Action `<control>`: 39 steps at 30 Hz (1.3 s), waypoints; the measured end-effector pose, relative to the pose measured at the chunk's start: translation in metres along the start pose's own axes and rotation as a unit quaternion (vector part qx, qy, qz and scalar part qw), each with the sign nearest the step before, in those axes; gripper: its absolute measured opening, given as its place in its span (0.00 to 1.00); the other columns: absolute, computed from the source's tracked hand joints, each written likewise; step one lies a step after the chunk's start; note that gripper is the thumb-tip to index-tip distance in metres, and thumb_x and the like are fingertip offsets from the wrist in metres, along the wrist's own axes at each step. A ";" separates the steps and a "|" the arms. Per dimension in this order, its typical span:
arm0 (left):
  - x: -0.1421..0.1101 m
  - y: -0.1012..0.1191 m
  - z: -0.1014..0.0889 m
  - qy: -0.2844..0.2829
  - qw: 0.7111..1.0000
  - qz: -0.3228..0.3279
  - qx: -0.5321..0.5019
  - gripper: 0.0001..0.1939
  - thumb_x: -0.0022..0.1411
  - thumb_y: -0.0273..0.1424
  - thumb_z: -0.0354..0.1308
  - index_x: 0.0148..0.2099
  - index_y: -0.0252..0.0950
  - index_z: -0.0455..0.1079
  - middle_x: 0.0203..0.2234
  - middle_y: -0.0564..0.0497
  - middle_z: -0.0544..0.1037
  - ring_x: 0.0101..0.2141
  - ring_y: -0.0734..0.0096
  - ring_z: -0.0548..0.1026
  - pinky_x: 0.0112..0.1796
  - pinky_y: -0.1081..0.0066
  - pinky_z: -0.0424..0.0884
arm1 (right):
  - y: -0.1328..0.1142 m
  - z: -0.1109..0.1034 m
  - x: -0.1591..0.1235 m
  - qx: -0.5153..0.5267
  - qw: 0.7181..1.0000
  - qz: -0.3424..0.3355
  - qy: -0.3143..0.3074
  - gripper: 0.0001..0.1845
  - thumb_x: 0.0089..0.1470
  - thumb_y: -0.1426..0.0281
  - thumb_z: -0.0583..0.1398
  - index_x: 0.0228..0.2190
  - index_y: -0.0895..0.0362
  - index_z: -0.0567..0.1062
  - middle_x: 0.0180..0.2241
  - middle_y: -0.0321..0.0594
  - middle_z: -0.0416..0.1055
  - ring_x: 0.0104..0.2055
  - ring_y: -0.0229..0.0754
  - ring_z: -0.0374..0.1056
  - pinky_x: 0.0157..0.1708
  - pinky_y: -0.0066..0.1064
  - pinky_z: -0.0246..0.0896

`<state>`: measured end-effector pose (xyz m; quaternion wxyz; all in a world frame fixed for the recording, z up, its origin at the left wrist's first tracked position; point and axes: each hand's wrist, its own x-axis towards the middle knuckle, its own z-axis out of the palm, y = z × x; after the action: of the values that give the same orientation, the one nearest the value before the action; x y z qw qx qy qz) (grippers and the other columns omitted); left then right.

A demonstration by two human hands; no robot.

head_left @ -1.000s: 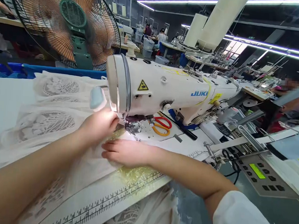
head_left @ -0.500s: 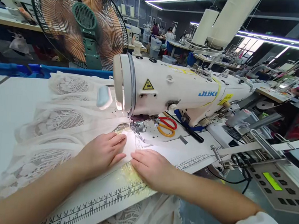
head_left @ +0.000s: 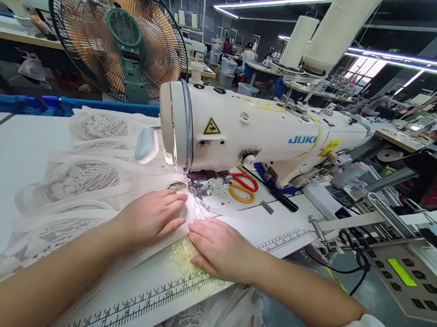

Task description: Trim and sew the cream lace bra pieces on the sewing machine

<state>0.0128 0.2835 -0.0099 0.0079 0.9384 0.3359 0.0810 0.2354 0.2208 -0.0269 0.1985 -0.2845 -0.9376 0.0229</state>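
Note:
My left hand (head_left: 154,211) lies on white fabric (head_left: 189,208) just in front of the presser foot (head_left: 191,184), its fingers stretched out together and the thumb apart. To its right, my right hand (head_left: 222,247) rests palm down with fingertips at the fabric's edge, thumb apart over a shiny yellowish patch (head_left: 179,252) on the table. Both hands are open and press on the material; neither visibly grips it. The fabric runs under the head of a white JUKI sewing machine (head_left: 220,129). Joined white lace pieces (head_left: 88,177) spread out left of the needle area.
Scissors (head_left: 242,192) with red and orange handles and a black-handled tool (head_left: 285,201) lie on the machine bed. A printed ruler (head_left: 146,304) runs along the table's front edge. A large fan (head_left: 122,34) stands behind; a control panel (head_left: 400,276) sits at right. More lace hangs below the table.
Both hands have shifted very slightly, with the right thumb now showing away from its fingers. The fabric beside the needle has moved a little. The camera view has tilted slightly.

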 end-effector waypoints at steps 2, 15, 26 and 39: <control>0.001 -0.001 -0.001 -0.001 1.000 0.013 -0.003 0.26 0.66 0.45 0.38 0.47 0.36 0.72 0.47 0.44 0.77 0.46 0.57 0.72 0.45 0.60 0.70 | 0.001 0.000 0.000 0.008 1.000 0.002 -0.006 0.16 0.58 0.64 0.54 0.41 0.64 0.72 0.47 0.50 0.72 0.52 0.47 0.66 0.54 0.38 0.60; 0.017 0.019 0.009 0.025 0.994 -0.072 0.075 0.27 0.65 0.41 0.39 0.50 0.27 0.71 0.49 0.35 0.74 0.46 0.49 0.72 0.46 0.55 0.69 | 0.005 0.013 -0.002 -0.013 0.998 0.047 0.025 0.22 0.59 0.63 0.54 0.49 0.67 0.69 0.52 0.55 0.69 0.58 0.49 0.61 0.58 0.42 0.56; 0.015 0.022 0.002 0.005 0.996 -0.083 0.031 0.24 0.65 0.38 0.39 0.46 0.31 0.72 0.48 0.37 0.75 0.47 0.53 0.73 0.45 0.56 0.72 | 0.004 0.015 -0.005 -0.015 0.997 0.061 0.041 0.23 0.59 0.62 0.54 0.49 0.67 0.69 0.50 0.56 0.70 0.56 0.50 0.62 0.58 0.43 0.55; 0.017 0.018 -0.003 -0.019 0.996 -0.080 0.039 0.25 0.64 0.42 0.40 0.47 0.30 0.72 0.50 0.36 0.74 0.47 0.49 0.73 0.45 0.54 0.71 | 0.004 0.015 -0.005 -0.045 0.994 0.048 0.086 0.23 0.60 0.62 0.52 0.47 0.68 0.71 0.49 0.55 0.71 0.54 0.50 0.64 0.54 0.43 0.58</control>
<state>0.0370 0.2803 -0.0028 -0.0160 0.9094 0.4127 0.0496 0.2359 0.2226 -0.0436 0.2643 -0.3386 -0.9024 -0.0348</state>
